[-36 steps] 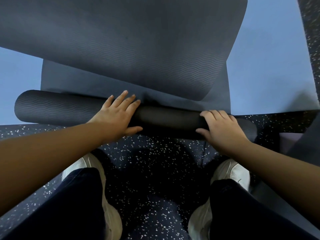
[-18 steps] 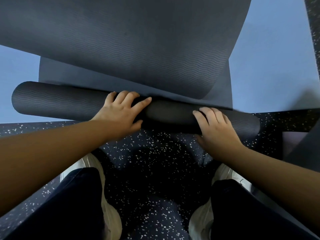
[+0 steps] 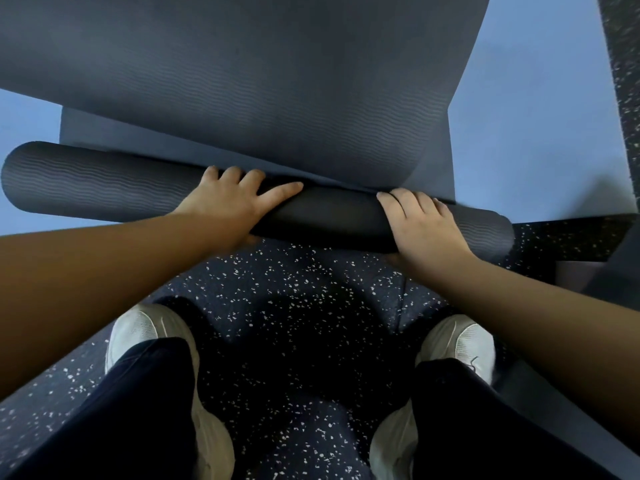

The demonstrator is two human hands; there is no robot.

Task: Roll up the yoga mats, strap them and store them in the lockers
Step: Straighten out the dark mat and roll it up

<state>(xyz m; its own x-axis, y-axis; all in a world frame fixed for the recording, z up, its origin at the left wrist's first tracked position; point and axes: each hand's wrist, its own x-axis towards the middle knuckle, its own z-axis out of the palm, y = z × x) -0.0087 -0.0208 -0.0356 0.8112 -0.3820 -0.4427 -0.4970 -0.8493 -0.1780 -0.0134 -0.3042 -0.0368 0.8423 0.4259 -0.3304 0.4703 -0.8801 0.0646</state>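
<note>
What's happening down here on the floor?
A person crouches over a dark grey yoga mat and is rolling it up. The left hand and the right hand both curl over the rolled part, which lies across the floor in front of white sneakers. Much of the mat is not yet rolled. No strap is visible.

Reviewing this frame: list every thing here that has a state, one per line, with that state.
Roll: partly wound, lying across the floor.
Unrolled mat: still flat beyond the roll.
Left hand: on the roll, fingers curled over its top.
Right hand: on the roll, fingers curled over its top.
Strap: none in view.
</note>
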